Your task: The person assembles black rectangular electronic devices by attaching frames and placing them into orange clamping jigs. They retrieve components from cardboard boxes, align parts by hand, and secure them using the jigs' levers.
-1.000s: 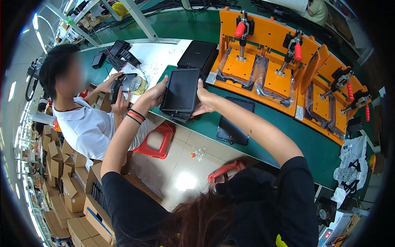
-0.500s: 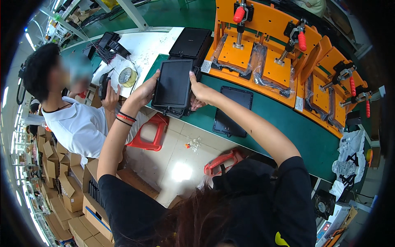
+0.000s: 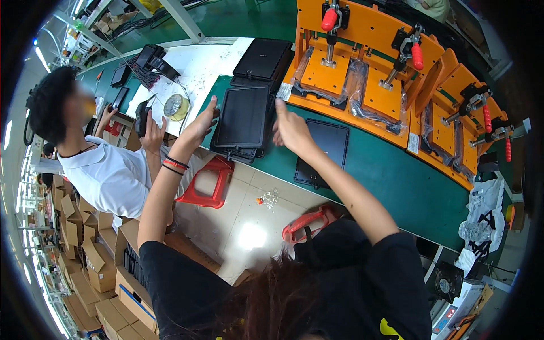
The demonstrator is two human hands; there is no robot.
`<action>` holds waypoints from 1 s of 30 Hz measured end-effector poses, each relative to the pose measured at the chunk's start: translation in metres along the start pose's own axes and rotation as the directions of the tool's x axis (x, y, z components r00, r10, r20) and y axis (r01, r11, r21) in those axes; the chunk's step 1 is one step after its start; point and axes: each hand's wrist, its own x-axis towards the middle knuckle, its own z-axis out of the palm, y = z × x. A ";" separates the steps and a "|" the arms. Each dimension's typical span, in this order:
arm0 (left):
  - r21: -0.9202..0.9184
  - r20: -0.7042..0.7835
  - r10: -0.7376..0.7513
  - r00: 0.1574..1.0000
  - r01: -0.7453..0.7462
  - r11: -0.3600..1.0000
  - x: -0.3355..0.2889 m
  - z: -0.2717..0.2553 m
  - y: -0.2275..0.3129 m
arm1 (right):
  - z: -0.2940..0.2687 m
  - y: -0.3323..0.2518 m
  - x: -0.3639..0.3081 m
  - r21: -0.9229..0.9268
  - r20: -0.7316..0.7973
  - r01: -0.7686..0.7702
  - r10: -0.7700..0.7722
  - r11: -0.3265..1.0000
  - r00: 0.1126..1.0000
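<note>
Both empty now, the left hand (image 3: 199, 126) and right hand (image 3: 292, 130) have just come off the stack of black cases (image 3: 242, 119) and stand open at either side, so it seems set down, resting near the green table's (image 3: 391, 175) front edge.

The person wears a black short-sleeved top (image 3: 368, 283) with a curved bright-yellow mark (image 3: 389, 330) low on its right side. Behind the left hand (image 3: 198, 124), one red band (image 3: 176, 164) circles the wrist between thin black bands (image 3: 173, 169). Long reddish-brown hair (image 3: 272, 300) falls loose in front, partly covering the top.
</note>
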 end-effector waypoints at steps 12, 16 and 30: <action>-0.253 0.048 0.120 0.992 -0.104 0.962 0.021 0.014 -0.013 | 0.088 0.029 0.028 0.161 -0.456 0.413 -0.304 0.896 0.837; -0.355 0.028 0.113 0.993 -0.096 0.930 0.005 0.021 0.002 | 0.085 0.027 0.028 0.078 -0.394 0.361 -0.304 0.929 0.867; -0.496 -0.337 0.564 0.754 -0.651 0.574 -0.011 0.041 -0.069 | 0.097 0.032 0.003 0.116 -0.524 0.556 -0.425 0.823 0.738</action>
